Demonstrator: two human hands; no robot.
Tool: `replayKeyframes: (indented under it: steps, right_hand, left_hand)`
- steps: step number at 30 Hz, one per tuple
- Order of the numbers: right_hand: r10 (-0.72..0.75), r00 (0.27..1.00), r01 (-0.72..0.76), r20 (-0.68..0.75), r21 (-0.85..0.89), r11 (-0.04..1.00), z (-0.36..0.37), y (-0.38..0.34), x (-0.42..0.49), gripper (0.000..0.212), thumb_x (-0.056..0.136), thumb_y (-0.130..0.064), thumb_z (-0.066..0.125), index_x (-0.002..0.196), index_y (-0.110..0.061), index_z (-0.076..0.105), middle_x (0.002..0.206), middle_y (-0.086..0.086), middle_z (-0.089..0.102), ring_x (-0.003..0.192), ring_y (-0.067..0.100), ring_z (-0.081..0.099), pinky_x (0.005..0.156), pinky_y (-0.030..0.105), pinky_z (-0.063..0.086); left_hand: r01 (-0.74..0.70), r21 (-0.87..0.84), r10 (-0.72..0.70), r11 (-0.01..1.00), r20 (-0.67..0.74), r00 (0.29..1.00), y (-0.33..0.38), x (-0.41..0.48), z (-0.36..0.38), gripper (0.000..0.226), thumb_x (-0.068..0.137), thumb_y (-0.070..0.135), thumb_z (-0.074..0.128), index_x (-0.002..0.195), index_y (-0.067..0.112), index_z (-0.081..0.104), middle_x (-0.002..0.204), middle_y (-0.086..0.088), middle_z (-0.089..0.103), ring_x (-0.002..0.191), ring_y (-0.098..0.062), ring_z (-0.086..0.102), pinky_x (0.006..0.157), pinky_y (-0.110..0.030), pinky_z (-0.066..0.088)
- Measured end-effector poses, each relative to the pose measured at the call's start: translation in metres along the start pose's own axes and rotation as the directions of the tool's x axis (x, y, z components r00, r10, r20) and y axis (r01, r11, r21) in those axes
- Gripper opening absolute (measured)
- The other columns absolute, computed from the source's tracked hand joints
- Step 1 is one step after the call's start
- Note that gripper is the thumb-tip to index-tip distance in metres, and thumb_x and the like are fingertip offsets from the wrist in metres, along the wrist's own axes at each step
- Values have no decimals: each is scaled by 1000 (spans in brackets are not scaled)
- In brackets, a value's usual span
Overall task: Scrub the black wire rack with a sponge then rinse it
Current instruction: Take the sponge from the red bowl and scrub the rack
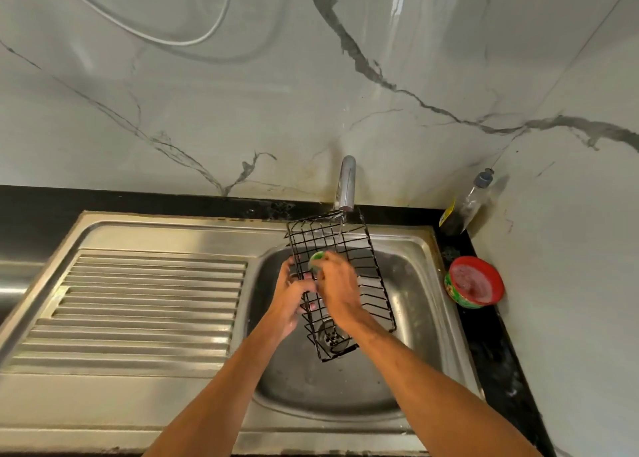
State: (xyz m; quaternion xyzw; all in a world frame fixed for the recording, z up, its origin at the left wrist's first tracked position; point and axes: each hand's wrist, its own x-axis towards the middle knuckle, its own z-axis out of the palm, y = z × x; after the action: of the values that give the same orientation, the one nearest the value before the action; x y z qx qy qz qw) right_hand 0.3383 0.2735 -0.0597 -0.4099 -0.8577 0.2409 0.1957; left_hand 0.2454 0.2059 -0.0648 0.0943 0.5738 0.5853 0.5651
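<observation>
A long black wire rack is held slanted over the steel sink basin, its far end under the tap. A thin stream of water runs from the tap onto the rack's far end. My left hand grips the rack's left side, fingers curled through the wires. My right hand holds a green sponge pressed against the inside of the rack near its middle. The rack's near end hangs above the drain.
A ribbed steel draining board lies left of the basin. On the black counter at the right stand a red and green tub of dish paste and a clear bottle with a grey cap. A marble wall rises behind.
</observation>
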Motion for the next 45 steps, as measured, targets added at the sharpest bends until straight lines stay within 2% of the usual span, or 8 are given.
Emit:
replayKeyframes:
  steps: [14, 19, 23, 28, 33, 37, 42, 45]
  right_hand:
    - [-2, 990, -15, -138, -123, 992, -20, 38, 35, 36, 84, 7, 59, 116, -8, 67, 121, 12, 58, 108, 27, 55, 89, 45, 53]
    - [-218, 964, 229, 150, -61, 972, -5, 13, 14, 30, 87, 7, 53, 109, -5, 68, 108, 16, 60, 99, 33, 54, 84, 51, 49]
    - [-68, 998, 62, -19, -219, 974, -24, 44, 22, 40, 84, 5, 66, 121, -10, 66, 129, 6, 57, 107, 20, 60, 91, 37, 56]
    - [-235, 947, 246, 221, -22, 969, -5, 9, 1, 30, 88, 3, 57, 112, -11, 68, 113, 1, 59, 93, 17, 59, 79, 30, 55]
    - [-55, 998, 51, -28, -132, 990, -23, 38, 15, 35, 85, 5, 63, 117, -9, 67, 120, 5, 61, 104, 19, 59, 90, 34, 55]
    - [-253, 931, 266, 263, -15, 964, -3, 11, 0, 31, 85, 7, 63, 109, -11, 72, 111, 1, 64, 100, 13, 61, 90, 32, 54]
    - [-124, 979, 141, 165, -97, 985, -26, 40, 18, 23, 87, 3, 64, 105, -8, 72, 108, 6, 66, 97, 16, 62, 87, 31, 55]
    - [-179, 926, 194, 333, -14, 981, -16, 26, 9, 15, 89, 0, 62, 97, -7, 73, 103, 5, 67, 90, 8, 62, 84, 26, 54]
  left_hand:
    - [-109, -40, 107, 993, -41, 993, 21, 15, 2, 77, 78, 3, 72, 143, 33, 42, 126, -10, 67, 121, -31, 60, 99, -55, 48]
    - [-141, -75, 135, 987, -84, 987, 23, 16, 3, 90, 72, 9, 79, 148, 31, 37, 130, -15, 63, 122, -31, 58, 106, -56, 45]
    - [-164, -104, 153, 981, -102, 983, 25, 17, 2, 81, 80, 9, 73, 149, 31, 37, 129, -13, 66, 124, -31, 57, 104, -55, 43]
    - [-205, -86, 191, 975, -147, 970, 31, 21, 6, 75, 83, 0, 70, 146, 29, 40, 127, -19, 65, 122, -32, 60, 107, -53, 46]
    - [-230, -111, 212, 967, -160, 964, 33, 15, 5, 79, 81, 4, 69, 147, 34, 38, 131, -15, 63, 122, -34, 59, 87, -48, 53]
    - [-282, -54, 266, 958, -200, 943, 36, 13, 8, 87, 72, 9, 70, 147, 35, 36, 136, -12, 57, 126, -30, 54, 107, -55, 44]
    - [-337, -28, 325, 941, -205, 923, 38, 9, 2, 82, 80, 4, 63, 150, 33, 33, 138, -10, 58, 125, -29, 56, 103, -54, 46]
    - [-362, -42, 343, 931, -238, 909, 40, 8, 3, 78, 84, 1, 60, 150, 32, 34, 137, -10, 59, 126, -31, 56, 101, -52, 47]
